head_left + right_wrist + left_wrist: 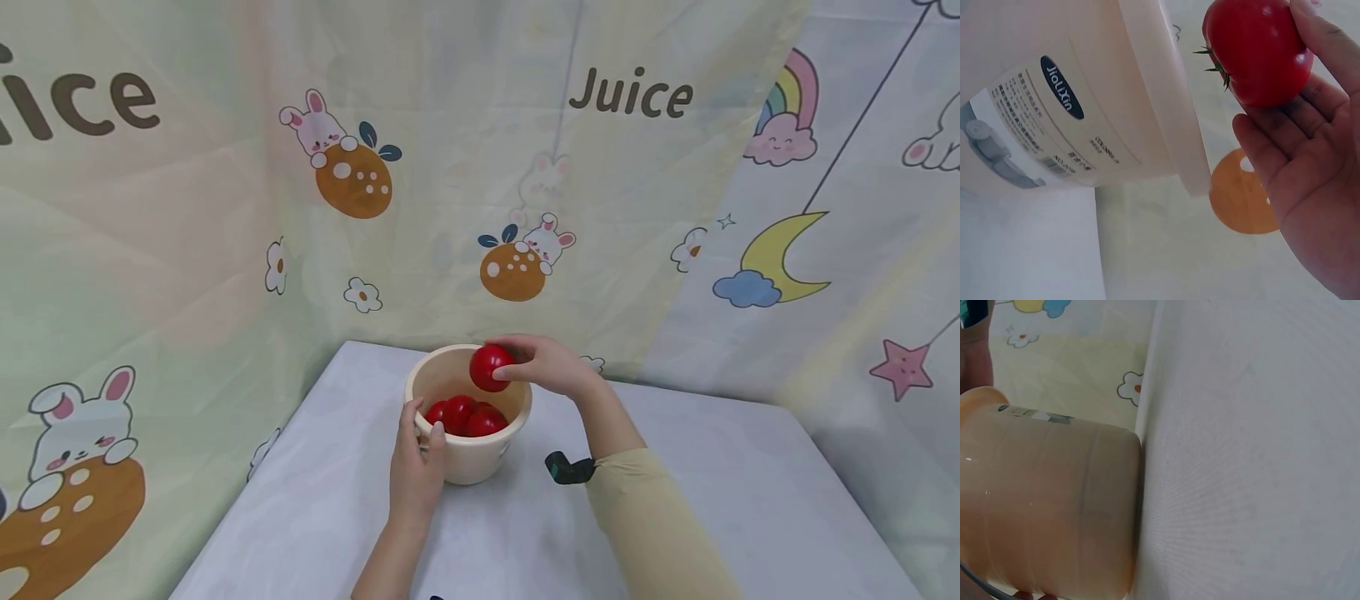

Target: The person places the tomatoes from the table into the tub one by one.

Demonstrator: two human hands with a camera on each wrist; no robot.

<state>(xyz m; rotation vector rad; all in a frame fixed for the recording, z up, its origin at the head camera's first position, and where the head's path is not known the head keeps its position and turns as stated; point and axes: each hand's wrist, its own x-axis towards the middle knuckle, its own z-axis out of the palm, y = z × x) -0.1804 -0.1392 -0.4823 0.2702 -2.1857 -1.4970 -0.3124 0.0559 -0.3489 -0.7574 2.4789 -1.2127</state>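
Observation:
A cream plastic bucket [474,460] stands upright on the table, with several red tomatoes [486,419] lying inside it. My left hand [417,467] holds the bucket's near left side, thumb at the rim. In the left wrist view the bucket's side [1054,500] fills the left, and fingertips [1046,597] touch its lower edge. Above the bucket's far right rim, my right hand [547,365] grips one tomato [491,367] between thumb and fingers. The right wrist view shows this tomato [1259,50] with its green stem leaves, beside the bucket's labelled wall [1054,119].
The table [720,483] is covered in a white cloth. Behind it hangs a printed curtain [420,275] with rabbits, oranges and flowers, close to the bucket. A dark strap-like piece [568,468] sits at the right wrist.

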